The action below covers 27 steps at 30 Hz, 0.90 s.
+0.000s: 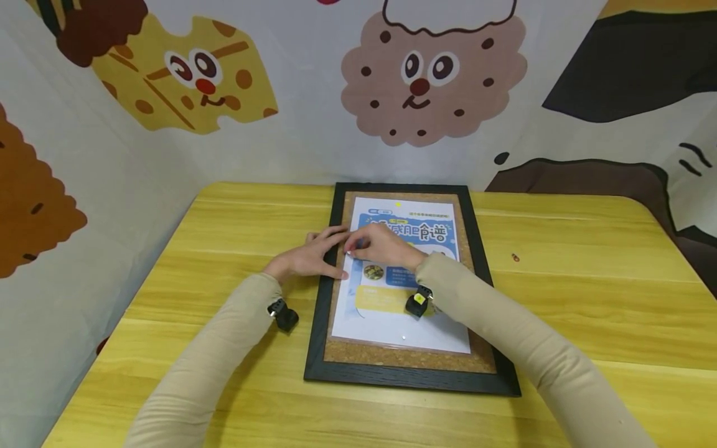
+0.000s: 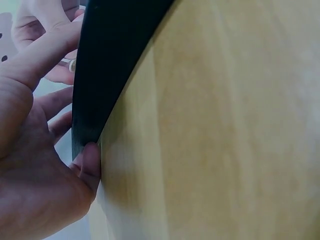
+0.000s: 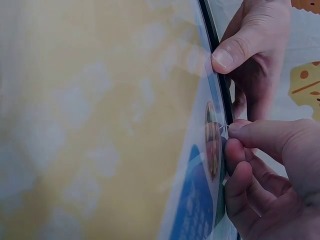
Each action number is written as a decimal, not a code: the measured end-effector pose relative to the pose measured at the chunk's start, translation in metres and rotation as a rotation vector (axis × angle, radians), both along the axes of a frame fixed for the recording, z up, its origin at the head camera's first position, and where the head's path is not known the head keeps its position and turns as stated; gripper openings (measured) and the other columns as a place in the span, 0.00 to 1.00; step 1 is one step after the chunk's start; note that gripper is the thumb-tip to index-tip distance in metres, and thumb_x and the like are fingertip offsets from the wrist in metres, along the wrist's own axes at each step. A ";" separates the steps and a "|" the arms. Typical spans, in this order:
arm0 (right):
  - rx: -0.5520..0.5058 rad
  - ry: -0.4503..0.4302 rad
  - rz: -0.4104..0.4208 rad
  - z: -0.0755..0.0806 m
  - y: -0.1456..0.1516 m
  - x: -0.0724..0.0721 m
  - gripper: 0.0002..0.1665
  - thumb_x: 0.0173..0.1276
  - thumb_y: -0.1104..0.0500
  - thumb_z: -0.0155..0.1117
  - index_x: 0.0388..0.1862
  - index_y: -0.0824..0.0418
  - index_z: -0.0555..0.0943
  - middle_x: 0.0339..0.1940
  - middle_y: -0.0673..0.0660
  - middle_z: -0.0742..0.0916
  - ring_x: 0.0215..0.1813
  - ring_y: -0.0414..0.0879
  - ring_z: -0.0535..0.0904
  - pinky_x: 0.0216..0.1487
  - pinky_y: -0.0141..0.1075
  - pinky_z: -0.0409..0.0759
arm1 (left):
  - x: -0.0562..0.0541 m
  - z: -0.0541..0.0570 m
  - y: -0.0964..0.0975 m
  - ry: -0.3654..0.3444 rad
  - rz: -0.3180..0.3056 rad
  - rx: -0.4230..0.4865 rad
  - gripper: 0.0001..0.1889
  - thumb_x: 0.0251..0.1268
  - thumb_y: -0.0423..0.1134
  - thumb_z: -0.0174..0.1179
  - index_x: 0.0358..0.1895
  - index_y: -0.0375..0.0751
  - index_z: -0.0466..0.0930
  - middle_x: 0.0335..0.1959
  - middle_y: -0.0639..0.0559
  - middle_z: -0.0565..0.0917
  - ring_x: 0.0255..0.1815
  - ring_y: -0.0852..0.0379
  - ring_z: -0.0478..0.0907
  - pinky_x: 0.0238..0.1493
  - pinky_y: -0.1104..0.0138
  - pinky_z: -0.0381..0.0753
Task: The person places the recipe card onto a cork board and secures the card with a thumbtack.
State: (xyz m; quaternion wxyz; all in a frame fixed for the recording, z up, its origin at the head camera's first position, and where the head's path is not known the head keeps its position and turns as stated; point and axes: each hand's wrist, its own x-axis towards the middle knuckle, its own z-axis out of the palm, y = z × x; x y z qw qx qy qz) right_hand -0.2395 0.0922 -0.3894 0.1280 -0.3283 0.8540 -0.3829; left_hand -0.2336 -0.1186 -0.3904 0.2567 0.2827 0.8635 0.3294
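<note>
A cork board in a black frame lies on the table, bearing a printed poster. My right hand pinches a small whitish pushpin at the poster's left edge; its thin tip shows in the right wrist view, mostly hidden by the fingertips. Beside it, my left hand rests across the frame's left side, fingers spread and thumb on the poster's edge. In the left wrist view, one fingertip of that hand touches the frame's outer side. A yellow pin sits at the poster's top, a white one near its bottom.
A small reddish-brown object lies on the wooden table right of the board. Behind the table hangs a cloth printed with cartoon food. Black cameras are strapped to both wrists.
</note>
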 end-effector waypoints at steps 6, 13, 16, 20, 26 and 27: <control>0.017 0.013 -0.011 0.000 0.000 0.000 0.06 0.66 0.66 0.66 0.41 0.61 0.87 0.42 0.53 0.86 0.40 0.42 0.82 0.42 0.34 0.80 | 0.000 0.001 0.001 0.008 -0.005 0.005 0.48 0.59 0.47 0.68 0.78 0.43 0.48 0.78 0.48 0.40 0.69 0.37 0.40 0.64 0.36 0.49; 0.039 0.028 -0.020 0.000 -0.001 0.000 0.06 0.65 0.66 0.66 0.40 0.61 0.87 0.42 0.53 0.86 0.34 0.40 0.80 0.37 0.33 0.79 | 0.001 0.003 0.000 0.011 -0.018 -0.008 0.47 0.60 0.46 0.68 0.78 0.44 0.49 0.78 0.48 0.40 0.69 0.37 0.39 0.65 0.37 0.48; 0.045 0.028 -0.025 0.000 -0.001 0.000 0.07 0.65 0.66 0.66 0.41 0.61 0.87 0.42 0.53 0.86 0.33 0.40 0.80 0.35 0.32 0.78 | 0.000 0.003 0.000 0.011 -0.027 -0.015 0.46 0.60 0.46 0.67 0.77 0.44 0.50 0.78 0.48 0.39 0.69 0.37 0.39 0.65 0.37 0.47; 0.038 0.014 -0.031 -0.001 -0.001 0.001 0.07 0.66 0.65 0.66 0.42 0.61 0.87 0.44 0.55 0.86 0.35 0.41 0.81 0.37 0.32 0.79 | -0.001 0.004 -0.001 0.003 -0.042 -0.014 0.45 0.61 0.46 0.66 0.77 0.44 0.51 0.78 0.48 0.39 0.71 0.36 0.38 0.66 0.37 0.45; 0.011 -0.027 -0.055 -0.002 -0.002 0.000 0.08 0.68 0.65 0.64 0.42 0.62 0.88 0.46 0.56 0.86 0.36 0.42 0.81 0.36 0.33 0.79 | -0.005 0.005 -0.003 -0.007 -0.075 0.004 0.44 0.63 0.44 0.66 0.77 0.41 0.50 0.78 0.44 0.39 0.76 0.40 0.35 0.69 0.41 0.31; 0.007 -0.035 -0.060 -0.002 -0.002 0.000 0.08 0.68 0.65 0.64 0.42 0.62 0.87 0.46 0.56 0.87 0.36 0.42 0.81 0.36 0.33 0.79 | -0.005 0.005 -0.003 -0.009 -0.077 0.005 0.44 0.63 0.44 0.66 0.77 0.41 0.49 0.78 0.44 0.39 0.76 0.41 0.35 0.69 0.41 0.29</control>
